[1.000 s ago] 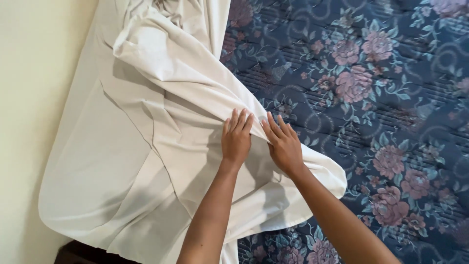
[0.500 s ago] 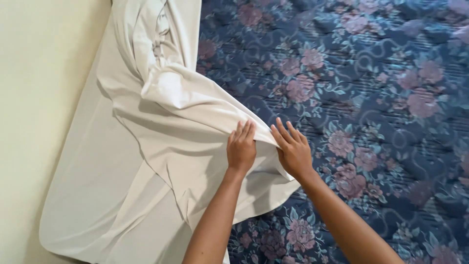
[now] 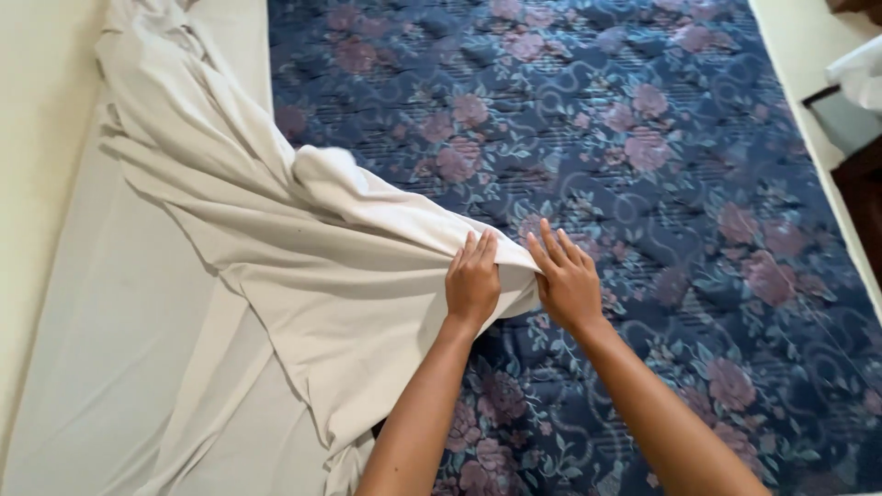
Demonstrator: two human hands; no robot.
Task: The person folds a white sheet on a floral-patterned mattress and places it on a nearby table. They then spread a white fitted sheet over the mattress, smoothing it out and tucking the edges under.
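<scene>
Sheet (image 3: 303, 276), plain white, is bunched up right under both hands, trailing off to their left. Left hand (image 3: 472, 280) and right hand (image 3: 568, 280) sit side by side, fingers closed on its edge, with the blue floral mattress (image 3: 661, 184) underneath and beyond them.

The sheet (image 3: 303, 276) is showing a plain off-white, with soft grey shading lying in its folds. The mattress (image 3: 661, 184) is showing a deep navy ground, with mauve-pink roses, pale teal leaves and faint quilted lines running across it.
</scene>
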